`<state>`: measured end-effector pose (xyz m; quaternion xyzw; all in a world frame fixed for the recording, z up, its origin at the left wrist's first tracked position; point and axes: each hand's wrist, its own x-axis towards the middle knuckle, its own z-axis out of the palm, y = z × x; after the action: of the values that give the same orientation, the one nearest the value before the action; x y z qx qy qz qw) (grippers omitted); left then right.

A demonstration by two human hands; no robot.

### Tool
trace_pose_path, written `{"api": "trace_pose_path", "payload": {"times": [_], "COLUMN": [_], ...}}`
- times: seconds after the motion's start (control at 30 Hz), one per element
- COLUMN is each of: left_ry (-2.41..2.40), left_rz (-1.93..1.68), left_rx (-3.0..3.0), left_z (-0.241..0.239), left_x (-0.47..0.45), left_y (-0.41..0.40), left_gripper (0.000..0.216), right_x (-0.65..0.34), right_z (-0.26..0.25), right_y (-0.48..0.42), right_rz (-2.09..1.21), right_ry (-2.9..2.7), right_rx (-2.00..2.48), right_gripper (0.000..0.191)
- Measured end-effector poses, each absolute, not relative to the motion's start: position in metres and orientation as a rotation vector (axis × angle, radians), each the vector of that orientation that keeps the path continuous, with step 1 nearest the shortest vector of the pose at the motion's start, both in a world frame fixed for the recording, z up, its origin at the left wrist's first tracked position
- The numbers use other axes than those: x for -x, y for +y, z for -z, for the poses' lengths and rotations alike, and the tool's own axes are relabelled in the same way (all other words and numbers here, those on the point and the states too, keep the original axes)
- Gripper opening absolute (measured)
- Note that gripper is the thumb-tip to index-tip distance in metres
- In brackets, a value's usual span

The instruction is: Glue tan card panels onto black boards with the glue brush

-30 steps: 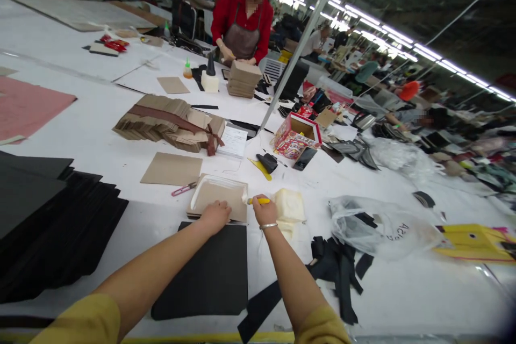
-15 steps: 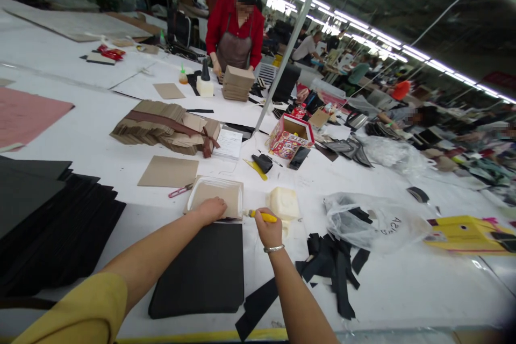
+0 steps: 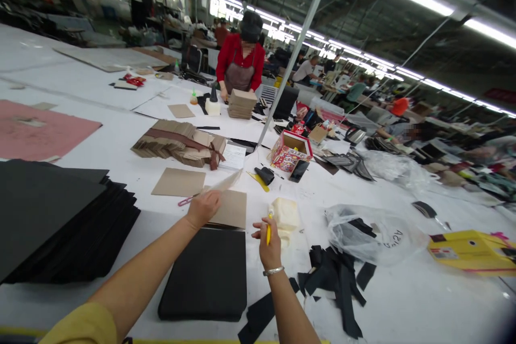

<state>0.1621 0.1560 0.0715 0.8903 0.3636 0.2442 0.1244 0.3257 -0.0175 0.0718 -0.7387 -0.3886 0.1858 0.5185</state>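
My left hand (image 3: 203, 207) is closed on the near edge of a thin brown card sheet (image 3: 224, 183) and tilts it up off a small stack of brown cards (image 3: 233, 209). My right hand (image 3: 269, 243) grips a yellow-handled brush (image 3: 269, 229), held upright beside a pale glue block (image 3: 286, 214). A black board (image 3: 207, 274) lies flat on the white table just in front of both hands.
A tall pile of black sheets (image 3: 52, 220) fills the left. Pink scissors (image 3: 185, 201), a loose brown card (image 3: 178, 182) and a tied card bundle (image 3: 179, 142) lie beyond. Black strips (image 3: 334, 277), a plastic bag (image 3: 373, 234) and a yellow box (image 3: 470, 251) lie right. A person in red (image 3: 241, 64) works across the table.
My left hand has lifted the top card from flat to tilted up. My right hand has drawn back from the card and turned the brush from level to upright.
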Motion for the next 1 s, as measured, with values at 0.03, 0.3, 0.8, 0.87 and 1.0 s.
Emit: {"api": "trace_pose_path", "payload": {"times": [0.03,0.3,0.8,0.87,1.0], "left_ry": [1.182,1.062,1.296,1.371,1.47], "left_rz": [-0.875,-1.368,-0.719,-0.598,-0.566], "left_rx": [-2.433,-0.902,-1.056,-1.194,-1.395], "left_z": [-0.081,-0.116,-0.037,-0.022,-0.004], "left_x": [-0.154,-0.13,-0.023,-0.015,-0.01], "left_y": [0.155,0.111,0.009,-0.002,-0.003], "left_gripper": [0.028,0.03,0.035,0.034,0.029], "right_x": [-0.319,-0.268,-0.295,-0.292,-0.286], "right_z": [-0.071,-0.073,-0.036,-0.022,-0.004], "right_y": [-0.012,0.026,-0.101,-0.112,-0.114], "right_rz": [-0.46,-0.402,-0.457,-0.472,-0.467], "right_ry": [-0.95,-1.015,-1.267,-1.295,-1.317], "right_rx": [1.771,1.972,2.08,2.153,2.199], "right_gripper": [0.03,0.02,0.021,0.024,0.027]}}
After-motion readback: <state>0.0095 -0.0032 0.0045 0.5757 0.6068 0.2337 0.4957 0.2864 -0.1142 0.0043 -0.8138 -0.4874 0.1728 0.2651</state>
